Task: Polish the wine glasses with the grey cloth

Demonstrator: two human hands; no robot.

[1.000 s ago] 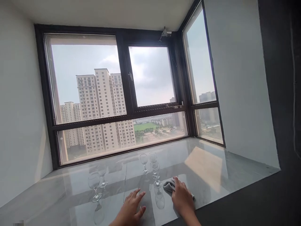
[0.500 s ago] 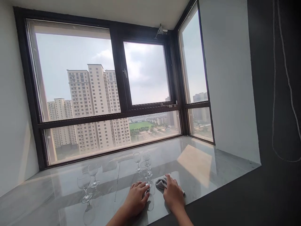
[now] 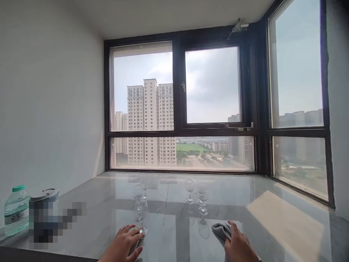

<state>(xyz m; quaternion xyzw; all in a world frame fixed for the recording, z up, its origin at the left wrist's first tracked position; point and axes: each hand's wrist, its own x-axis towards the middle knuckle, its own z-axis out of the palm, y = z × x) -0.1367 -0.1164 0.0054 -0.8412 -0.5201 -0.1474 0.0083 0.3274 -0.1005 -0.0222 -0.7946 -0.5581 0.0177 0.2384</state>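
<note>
My left hand (image 3: 123, 244) lies flat on the glossy grey stone sill (image 3: 272, 218), fingers apart, fingertips at the foot of the nearest wine glass (image 3: 141, 215). A second empty wine glass (image 3: 137, 192) stands just behind it. To the right, a small group of wine glasses (image 3: 202, 196) stands upright, with one more (image 3: 189, 189) beside them. My right hand (image 3: 240, 248) rests with its fingers together on a crumpled grey cloth (image 3: 221, 230) near the front edge.
A water bottle with a green cap (image 3: 15, 209) and a lidded container (image 3: 43, 198) stand at the sill's left end against the white wall. Dark-framed windows (image 3: 178, 109) close the back and right sides. The sill's front edge runs just below my hands.
The view has swung to the left, which brings the bottle and container into sight. My left hand has moved left from the right group of glasses to the nearest left glass. My right hand stays on the cloth.
</note>
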